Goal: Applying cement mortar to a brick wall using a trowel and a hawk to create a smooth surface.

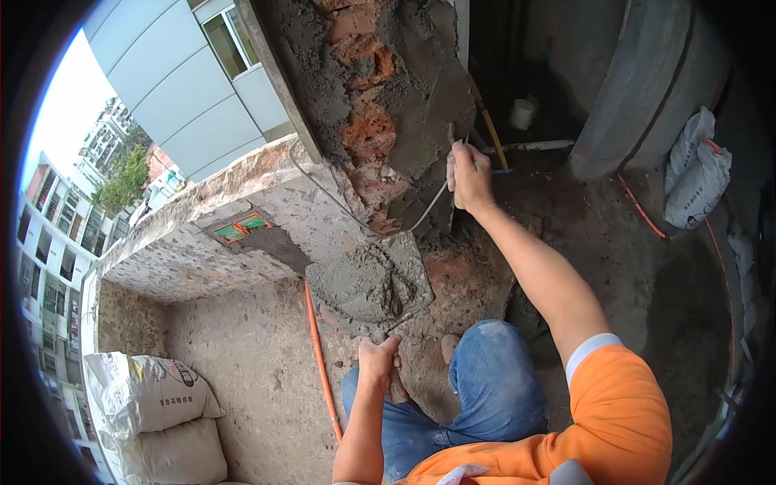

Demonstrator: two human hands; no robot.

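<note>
My left hand (pixel 377 364) is closed round the wooden handle of a plasterer's hawk (pixel 417 273), a flat square board held out in front of my knees. A heap of wet grey mortar (pixel 360 283) covers most of the board. My right hand (pixel 470 175) is raised to the wall column and closed round a trowel (pixel 450 132); its blade is hard to tell from the grey mortar beside it. On the column (pixel 368 129), fresh mortar lies at both sides of a strip of bare red brick.
A low wall (pixel 194 234) with a green and orange box (pixel 242 227) set in it runs left. White sacks (pixel 149 396) are stacked at lower left, another sack (pixel 697 174) at right. An orange conduit (pixel 315 356) rises beside my left arm. A cable (pixel 323 190) hangs across the column.
</note>
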